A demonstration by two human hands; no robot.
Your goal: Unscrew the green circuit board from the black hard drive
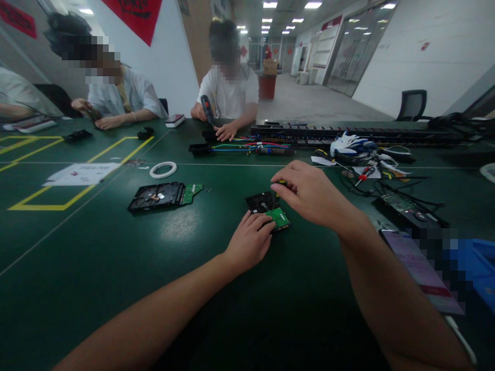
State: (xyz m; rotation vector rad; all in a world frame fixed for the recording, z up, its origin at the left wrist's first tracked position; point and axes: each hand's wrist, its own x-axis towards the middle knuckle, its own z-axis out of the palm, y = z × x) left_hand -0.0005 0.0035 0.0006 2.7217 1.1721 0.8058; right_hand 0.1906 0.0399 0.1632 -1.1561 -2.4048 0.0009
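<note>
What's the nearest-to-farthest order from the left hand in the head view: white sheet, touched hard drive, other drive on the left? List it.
1. Touched hard drive: under the fingers of the left hand.
2. Other drive: to the hand's left.
3. White sheet: farther left, beyond the other drive.

A black hard disk drive (266, 202) with a green circuit board (280, 218) lies flat, slightly angled, under the fingers of the left hand (249, 239); a yellow-and-black screwdriver (283, 183), mostly hidden in the right hand (309, 195), points down near the drive's edge, its tip unclear
</note>
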